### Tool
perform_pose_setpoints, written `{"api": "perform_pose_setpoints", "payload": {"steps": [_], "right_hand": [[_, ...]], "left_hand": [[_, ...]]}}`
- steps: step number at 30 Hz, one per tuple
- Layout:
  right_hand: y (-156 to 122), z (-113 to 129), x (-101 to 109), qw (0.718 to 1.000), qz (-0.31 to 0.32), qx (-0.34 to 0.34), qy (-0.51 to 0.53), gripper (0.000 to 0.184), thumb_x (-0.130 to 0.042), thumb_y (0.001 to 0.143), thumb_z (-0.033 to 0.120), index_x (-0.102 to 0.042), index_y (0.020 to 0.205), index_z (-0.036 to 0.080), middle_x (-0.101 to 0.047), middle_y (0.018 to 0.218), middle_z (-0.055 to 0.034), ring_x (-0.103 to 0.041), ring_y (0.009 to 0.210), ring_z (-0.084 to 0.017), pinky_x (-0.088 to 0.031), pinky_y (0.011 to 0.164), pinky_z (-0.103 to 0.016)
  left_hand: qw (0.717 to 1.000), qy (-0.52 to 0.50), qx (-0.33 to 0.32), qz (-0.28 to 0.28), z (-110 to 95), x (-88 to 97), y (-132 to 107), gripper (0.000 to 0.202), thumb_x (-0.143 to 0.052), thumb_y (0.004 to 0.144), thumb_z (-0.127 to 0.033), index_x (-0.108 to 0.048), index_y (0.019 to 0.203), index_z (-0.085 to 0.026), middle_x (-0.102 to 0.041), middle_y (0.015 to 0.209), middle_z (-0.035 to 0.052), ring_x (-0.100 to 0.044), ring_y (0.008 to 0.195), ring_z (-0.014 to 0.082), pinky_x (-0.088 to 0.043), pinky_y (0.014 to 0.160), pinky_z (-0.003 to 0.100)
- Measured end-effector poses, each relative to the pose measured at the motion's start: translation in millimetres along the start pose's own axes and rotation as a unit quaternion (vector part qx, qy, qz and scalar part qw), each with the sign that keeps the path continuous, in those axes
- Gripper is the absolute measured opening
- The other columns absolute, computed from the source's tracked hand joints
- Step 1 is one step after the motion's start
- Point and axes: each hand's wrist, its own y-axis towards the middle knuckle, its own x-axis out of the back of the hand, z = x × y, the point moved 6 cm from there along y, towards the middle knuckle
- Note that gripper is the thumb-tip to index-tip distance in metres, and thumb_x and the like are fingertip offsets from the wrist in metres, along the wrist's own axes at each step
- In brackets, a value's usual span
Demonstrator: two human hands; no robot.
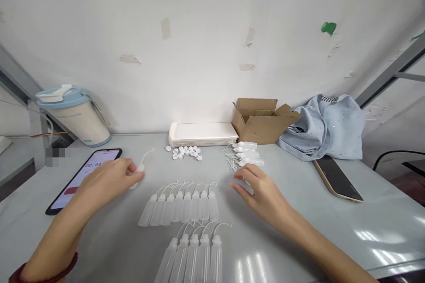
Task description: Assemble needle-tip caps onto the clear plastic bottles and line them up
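My left hand is closed on a small translucent squeeze bottle, its thin tethered cap strap sticking up to the right; the fingers hide most of the body. To the right, my right hand is over the table with thumb and forefinger apart, just in front of a loose pile of similar bottles. A bit of white shows behind its fingers, too hidden to name. Between the hands, a row of several bottles lies side by side, and a second row lies nearer me. Their straps curve away from me.
Small white caps lie scattered before a stack of white sheets or trays. Behind stand an opened cardboard box and a light-blue cloth bag. A tumbler and timer phone are left; another phone lies right.
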Motion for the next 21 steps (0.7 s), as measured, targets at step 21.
{"api": "perform_pose_setpoints", "payload": {"steps": [21], "right_hand": [[-11,30,-12,0.969,-0.054,0.122,0.208,0.043,-0.047,0.091,0.013,-0.042,0.131,0.027,-0.065,0.100,-0.0064,-0.063,0.086,-0.018,-0.054,0.075,-0.031]], "left_hand": [[0.926,-0.298,-0.127,0.191,-148,-62.8,-41,0.022,-0.046,0.090,-0.032,-0.063,0.098,-0.020,-0.066,0.092,0.0037,-0.062,0.085,0.0167,-0.052,0.074,0.026]]}}
